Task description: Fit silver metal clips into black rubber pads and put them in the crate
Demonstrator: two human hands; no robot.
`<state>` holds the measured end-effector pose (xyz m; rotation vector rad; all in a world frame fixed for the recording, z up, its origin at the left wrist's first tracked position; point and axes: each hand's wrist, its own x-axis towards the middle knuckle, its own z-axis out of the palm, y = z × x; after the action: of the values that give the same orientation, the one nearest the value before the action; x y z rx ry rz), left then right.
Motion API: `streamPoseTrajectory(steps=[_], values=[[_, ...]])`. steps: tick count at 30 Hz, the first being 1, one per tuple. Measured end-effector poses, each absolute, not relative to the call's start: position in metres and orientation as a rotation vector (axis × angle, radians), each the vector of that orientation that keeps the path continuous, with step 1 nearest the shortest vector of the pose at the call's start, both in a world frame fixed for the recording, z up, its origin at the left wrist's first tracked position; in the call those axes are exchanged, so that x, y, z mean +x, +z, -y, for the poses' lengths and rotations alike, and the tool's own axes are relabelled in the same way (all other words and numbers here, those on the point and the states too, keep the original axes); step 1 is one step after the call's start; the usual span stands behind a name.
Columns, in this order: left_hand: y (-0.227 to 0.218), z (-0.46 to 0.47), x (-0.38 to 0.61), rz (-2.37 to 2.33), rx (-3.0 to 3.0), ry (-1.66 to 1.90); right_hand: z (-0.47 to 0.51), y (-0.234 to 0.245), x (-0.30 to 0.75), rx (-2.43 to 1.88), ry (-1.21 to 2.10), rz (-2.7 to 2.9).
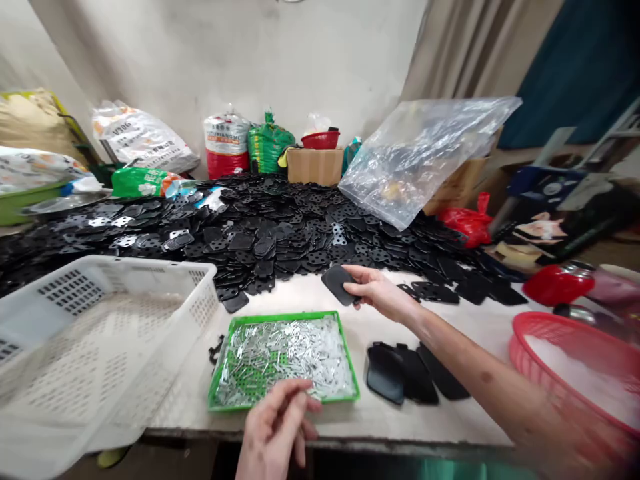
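My right hand (375,291) pinches a flat black plastic plate (338,284) with rounded corners, raised over the table just beyond the green tray. My left hand (283,427) is at the tray's near edge, its thumb and fingertips drawn together; anything between them is too small to make out. The shallow green tray (214,393) holds many small silvery metal pins (300,347). Right of the tray, several dark plates (405,377) lie overlapping on the table. A broad heap of similar black plates (265,243), many with holes, spreads behind both hands.
A white perforated crate (200,287) stands at the left. A pink-red basket (530,353) with white material inside is at the right edge. At the back are a clear plastic bag (425,147), a cardboard box (315,165) and filled sacks (227,147). The table edge runs close below.
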<state>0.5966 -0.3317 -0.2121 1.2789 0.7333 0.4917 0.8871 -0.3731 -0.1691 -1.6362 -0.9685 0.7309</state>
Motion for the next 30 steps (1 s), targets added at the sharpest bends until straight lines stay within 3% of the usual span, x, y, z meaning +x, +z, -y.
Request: streamPoseTrajectory(steps=[6,9,14,20,30], values=[[-0.193,0.321,0.582,-0.734,1.461,0.547,0.386,-0.144,0.794,-1.469,1.143,1.639],[-0.203,0.327,0.574,-0.696,1.522,0.486,0.383,-0.132,0.769,-1.467,0.810,1.938],[-0.218,0.321,0.558,-0.742,1.070,0.720,0.365,-0.143,0.781,-1.947,0.196,1.932],[-0.212,0.301,0.547,-0.717,0.567,0.783,0.358,-0.166,0.779,-2.151,0.130,2.116],[-0.215,0.310,0.561,-0.677,0.729,0.838,0.355,-0.201,0.768,-2.163,-0.116,2.205]])
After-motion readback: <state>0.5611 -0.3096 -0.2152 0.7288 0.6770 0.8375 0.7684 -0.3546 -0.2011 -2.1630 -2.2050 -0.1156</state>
